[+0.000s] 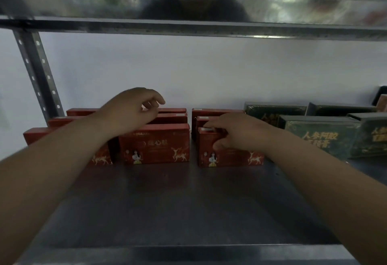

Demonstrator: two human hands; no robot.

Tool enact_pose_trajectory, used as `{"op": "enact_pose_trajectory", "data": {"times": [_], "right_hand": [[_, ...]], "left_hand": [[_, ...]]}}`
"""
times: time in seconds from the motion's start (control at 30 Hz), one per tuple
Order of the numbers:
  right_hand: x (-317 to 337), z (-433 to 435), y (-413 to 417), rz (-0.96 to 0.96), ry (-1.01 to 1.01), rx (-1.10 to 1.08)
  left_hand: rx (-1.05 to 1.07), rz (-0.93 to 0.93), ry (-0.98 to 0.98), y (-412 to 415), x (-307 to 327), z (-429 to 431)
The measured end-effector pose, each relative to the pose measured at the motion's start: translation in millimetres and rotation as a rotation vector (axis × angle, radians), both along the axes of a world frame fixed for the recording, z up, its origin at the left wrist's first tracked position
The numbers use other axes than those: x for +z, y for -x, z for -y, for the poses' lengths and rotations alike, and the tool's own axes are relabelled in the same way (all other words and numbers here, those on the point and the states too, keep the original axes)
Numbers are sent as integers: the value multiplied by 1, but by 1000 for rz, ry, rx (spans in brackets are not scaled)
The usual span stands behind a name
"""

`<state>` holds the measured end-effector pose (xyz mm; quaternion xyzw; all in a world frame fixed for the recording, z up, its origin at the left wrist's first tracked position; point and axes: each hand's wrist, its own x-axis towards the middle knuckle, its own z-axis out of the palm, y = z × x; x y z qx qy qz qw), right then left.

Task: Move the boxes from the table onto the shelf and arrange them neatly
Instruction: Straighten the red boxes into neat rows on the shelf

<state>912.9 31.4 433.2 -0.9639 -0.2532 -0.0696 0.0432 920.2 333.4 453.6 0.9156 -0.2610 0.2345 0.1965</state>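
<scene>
Dimly lit: red boxes [155, 143] stand in rows at the back of the shelf [178, 202], the left ones half hidden by a forearm. Right hand [234, 132] grips the end box [230, 158], thumb on its face, fingers over its top. Left hand [129, 112] hovers above the rows, loosely curled, holding nothing. Green boxes [320, 137] at right are cut off and their print is blurred.

Nine red boxes [155, 143] are counted on the shelf [188, 202], in three columns of three, though the seams in the left rear rows are hidden by an arm. Four dark green boxes [322, 137] are counted to the right. Two hands are seen, a left hand [134, 109] and a right hand [234, 132].
</scene>
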Motion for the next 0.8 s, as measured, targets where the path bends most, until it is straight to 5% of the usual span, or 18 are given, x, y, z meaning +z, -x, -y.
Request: {"op": "enact_pose_trajectory", "data": {"times": [0.2,0.37,0.57,0.8], "right_hand": [[2,1,-4,10,32,-11],[25,12,-17,208,-293,-15],[37,23,-55,-93,-2,-47],[33,20,-69,-53,8,-22]], "left_hand": [[104,-179,-292,-50,18,-5],[131,-243,-418,-72,17,4],[121,-270,-435,-80,13,13],[120,-242,-412,-82,10,11]]}}
